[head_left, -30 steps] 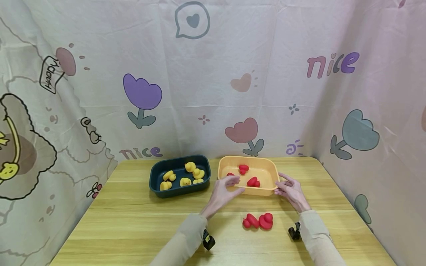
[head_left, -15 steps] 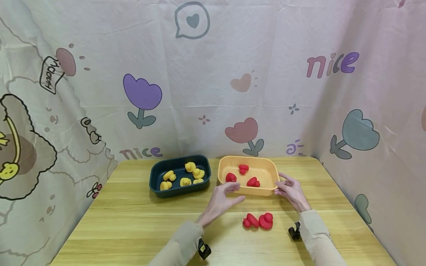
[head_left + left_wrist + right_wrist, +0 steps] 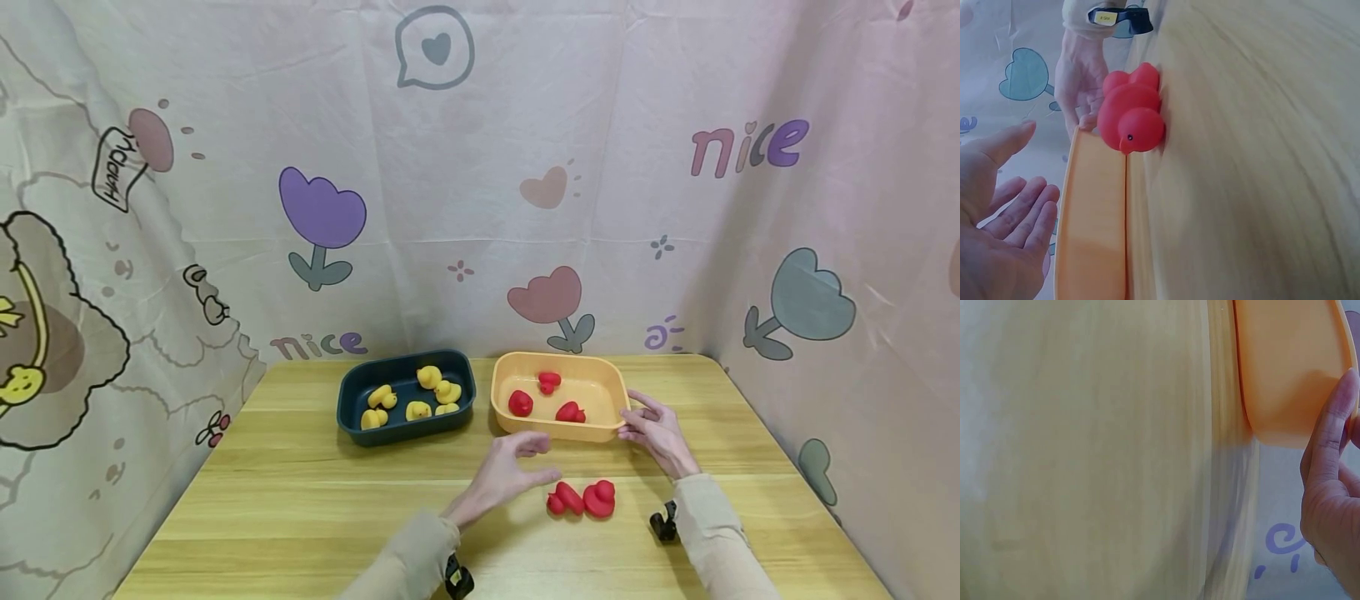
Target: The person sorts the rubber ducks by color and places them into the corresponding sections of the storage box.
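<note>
My left hand (image 3: 501, 479) is empty, thumb and fingers spread apart, above the table just left of two red rubber ducks. One red duck (image 3: 568, 498) lies tipped over; beside it, the other red duck (image 3: 599, 500) sits nearer my right hand. In the left wrist view the ducks overlap as one red cluster (image 3: 1129, 106) beyond my open palm. My right hand (image 3: 660, 437) pinches the right front corner of a light orange plastic bin (image 3: 577, 432) between thumb and fingers. Inside that bin are three red ducks, one of them a red duck (image 3: 521, 403) at the left.
A dark blue bin (image 3: 405, 430) with several yellow ducks (image 3: 417, 410) stands left of the orange one. Both are near the back edge of the wooden table (image 3: 300, 500). Behind hangs a printed cloth (image 3: 450, 208).
My left hand has drawn back from the orange bin's front rim toward the two loose ducks, uncovering the left duck inside the bin. My right hand stays at the bin's corner.
</note>
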A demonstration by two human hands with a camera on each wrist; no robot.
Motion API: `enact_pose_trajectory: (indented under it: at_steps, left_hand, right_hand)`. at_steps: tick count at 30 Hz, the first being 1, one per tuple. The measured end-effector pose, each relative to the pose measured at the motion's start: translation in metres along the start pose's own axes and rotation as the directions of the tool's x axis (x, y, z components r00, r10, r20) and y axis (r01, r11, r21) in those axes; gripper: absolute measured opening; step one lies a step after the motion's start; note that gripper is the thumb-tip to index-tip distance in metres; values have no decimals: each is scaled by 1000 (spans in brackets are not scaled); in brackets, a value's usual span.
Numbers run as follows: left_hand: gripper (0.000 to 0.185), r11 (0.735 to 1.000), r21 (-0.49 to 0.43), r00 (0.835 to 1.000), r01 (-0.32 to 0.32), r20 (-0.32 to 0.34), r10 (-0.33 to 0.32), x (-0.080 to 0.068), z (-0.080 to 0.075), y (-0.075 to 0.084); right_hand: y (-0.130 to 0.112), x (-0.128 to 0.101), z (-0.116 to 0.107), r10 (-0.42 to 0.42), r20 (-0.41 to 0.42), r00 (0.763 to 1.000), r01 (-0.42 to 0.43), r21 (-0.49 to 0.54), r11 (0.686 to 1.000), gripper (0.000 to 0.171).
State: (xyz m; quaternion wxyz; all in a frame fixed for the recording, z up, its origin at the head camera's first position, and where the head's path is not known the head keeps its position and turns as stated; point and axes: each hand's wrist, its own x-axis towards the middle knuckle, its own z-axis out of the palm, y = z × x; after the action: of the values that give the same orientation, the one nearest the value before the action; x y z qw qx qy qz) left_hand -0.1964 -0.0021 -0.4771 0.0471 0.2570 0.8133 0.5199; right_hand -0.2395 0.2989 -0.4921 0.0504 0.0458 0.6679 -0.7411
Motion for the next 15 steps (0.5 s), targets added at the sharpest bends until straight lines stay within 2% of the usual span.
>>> enact_pose_trajectory:
  at_steps: [5, 15]
  left_hand:
    - [53, 999, 35, 999, -16, 30, 15, -1, 5, -4]
    - [58, 999, 36, 989, 33, 144, -38, 2, 13, -10]
  right_hand:
    - [1, 0, -1, 3, -3, 1000, -3, -6, 1000, 69]
    - [1, 0, -1, 1, 1, 1000, -1, -8, 1000, 69]
